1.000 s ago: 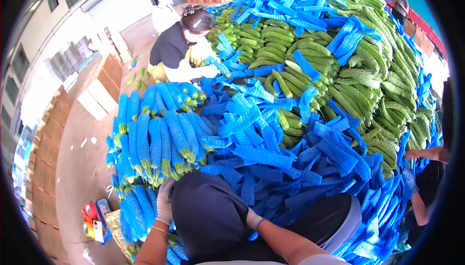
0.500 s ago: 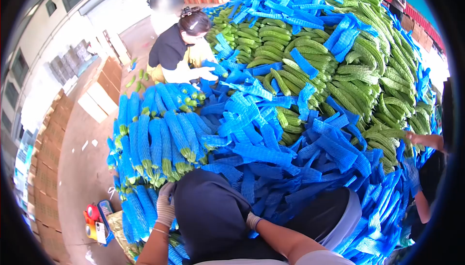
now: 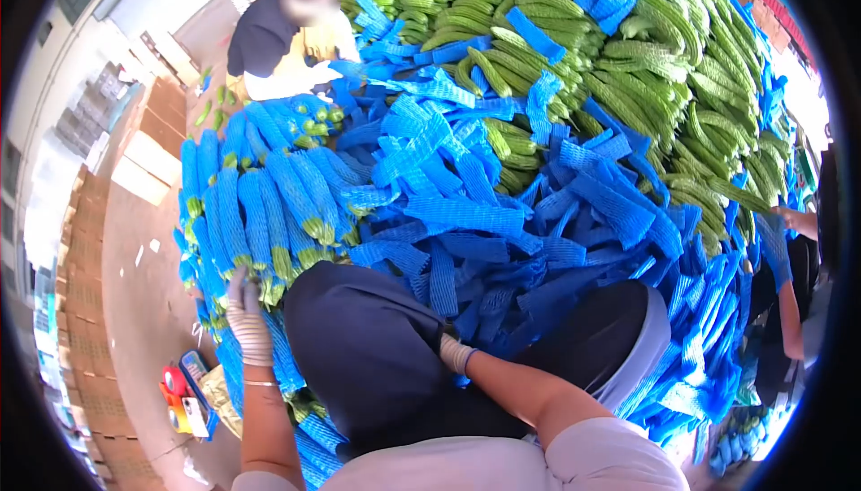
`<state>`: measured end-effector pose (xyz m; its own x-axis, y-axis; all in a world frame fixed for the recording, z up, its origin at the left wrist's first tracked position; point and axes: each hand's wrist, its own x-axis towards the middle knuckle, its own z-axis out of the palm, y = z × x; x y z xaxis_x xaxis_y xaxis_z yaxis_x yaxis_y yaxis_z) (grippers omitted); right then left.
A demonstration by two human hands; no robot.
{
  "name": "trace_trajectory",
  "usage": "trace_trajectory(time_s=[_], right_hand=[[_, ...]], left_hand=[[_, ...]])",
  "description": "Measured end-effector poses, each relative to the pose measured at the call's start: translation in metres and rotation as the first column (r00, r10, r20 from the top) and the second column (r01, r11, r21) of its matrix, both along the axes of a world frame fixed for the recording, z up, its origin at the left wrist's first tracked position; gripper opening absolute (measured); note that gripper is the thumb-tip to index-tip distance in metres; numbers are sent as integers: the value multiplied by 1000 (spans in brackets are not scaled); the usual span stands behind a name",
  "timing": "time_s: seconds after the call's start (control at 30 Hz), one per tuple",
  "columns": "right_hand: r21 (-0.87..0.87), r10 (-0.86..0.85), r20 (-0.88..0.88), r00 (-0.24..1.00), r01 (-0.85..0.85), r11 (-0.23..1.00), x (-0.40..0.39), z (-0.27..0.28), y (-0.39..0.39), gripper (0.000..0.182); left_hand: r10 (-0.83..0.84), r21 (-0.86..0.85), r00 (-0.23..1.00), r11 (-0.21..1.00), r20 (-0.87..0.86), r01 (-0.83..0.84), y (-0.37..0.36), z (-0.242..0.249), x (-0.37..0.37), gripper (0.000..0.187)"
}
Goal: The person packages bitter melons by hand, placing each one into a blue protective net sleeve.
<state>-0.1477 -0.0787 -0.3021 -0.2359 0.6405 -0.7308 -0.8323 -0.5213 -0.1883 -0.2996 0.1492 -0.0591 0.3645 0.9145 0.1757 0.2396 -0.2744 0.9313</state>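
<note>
My left hand (image 3: 248, 319), in a whitish knit glove, reaches up with its fingers stretched out at the green ends of bitter gourds in blue foam net sleeves (image 3: 260, 213). It seems to touch the lower ends of that stacked row; no gourd is plainly gripped. My right hand (image 3: 456, 353), gloved too, rests low between my bent legs, by the dark trouser leg (image 3: 377, 330). Its fingers are mostly hidden, so their closure cannot be made out. Loose blue net sleeves (image 3: 466, 217) lie heaped in front of my knees.
A big pile of bare green bitter gourds (image 3: 641, 87) rises ahead and to the right. Another person (image 3: 278, 38) sits at the far left; a co-worker's gloved hand (image 3: 773, 244) is at the right edge. Cardboard boxes (image 3: 90, 312) and a red tape dispenser (image 3: 175, 381) are on the left.
My left hand has moved up and forward from beside my knee to the sleeved gourds' ends. My right hand stays between my legs. The view has tilted down.
</note>
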Motion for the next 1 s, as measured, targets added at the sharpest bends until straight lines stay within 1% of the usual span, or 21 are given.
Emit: trace_trajectory(time_s=[0.03,0.1,0.13,0.17,0.2,0.27,0.3,0.33,0.4,0.43,0.5,0.57,0.63,0.7,0.77,0.8,0.87,0.9,0.93,0.97,1.0], right_hand=[[76,-86,48,995,82,994,-4,15,0,76],[-14,-66,-113,991,64,998,15,91,-8,60],[299,30,226,974,-99,949,14,35,-3,52],[418,-27,721,692,-404,814,13,-21,2,44],[373,-228,920,319,-531,761,12,-75,8,36],[85,-5,952,305,-249,965,40,85,12,25],[212,-190,966,177,-113,971,49,114,8,22],[255,-241,954,181,-58,965,65,143,8,22],[526,-496,814,-303,21,850,94,140,18,18],[501,-462,771,-438,-30,865,115,153,18,23],[285,-228,661,-715,-42,958,155,161,20,40],[14,16,552,-834,29,999,178,161,20,49],[-358,185,510,-840,-12,934,200,146,18,41],[-658,267,528,-806,-190,729,222,159,18,21],[-328,93,777,-623,-273,904,239,198,8,17],[-152,-21,844,-536,-277,949,245,219,1,20],[7,-146,887,-438,-302,953,255,255,-14,29],[40,-171,889,-426,-300,953,258,263,-21,29],[73,-195,890,-413,-291,954,261,267,-27,29],[114,-238,879,-414,-302,946,261,271,-32,28],[117,-240,875,-420,-298,948,260,275,-36,28]], left_hand=[[-3,77,993,997,120,-6,2,13,8,35],[-49,128,979,992,199,24,-1,40,26,37],[-95,192,952,981,290,40,-2,55,39,39],[-102,190,951,981,293,47,-3,72,53,39],[-197,219,923,967,331,128,-8,87,68,43],[-365,308,864,914,347,263,-28,114,101,49],[-442,369,837,873,324,318,-41,125,119,50],[-444,308,843,883,302,355,-50,134,136,50],[-526,294,803,843,280,450,-63,138,173,43],[-575,290,780,812,248,507,-70,136,191,40],[-632,165,719,773,289,613,-73,114,222,39],[-650,58,725,752,226,656,-65,73,239,42],[-666,25,727,740,166,672,-63,56,243,43],[-684,4,729,729,7,684,-57,57,249,44],[-639,148,769,760,-12,633,-40,46,256,44],[-584,279,811,777,-14,564,-34,44,257,44],[-522,322,852,801,-38,505,-35,50,256,42],[-538,52,832,843,135,536,-38,52,255,40],[-504,-217,809,790,302,573,-41,55,255,39],[-471,-354,815,738,339,574,-43,58,256,35],[-477,-347,810,737,341,580,-44,61,257,35]])
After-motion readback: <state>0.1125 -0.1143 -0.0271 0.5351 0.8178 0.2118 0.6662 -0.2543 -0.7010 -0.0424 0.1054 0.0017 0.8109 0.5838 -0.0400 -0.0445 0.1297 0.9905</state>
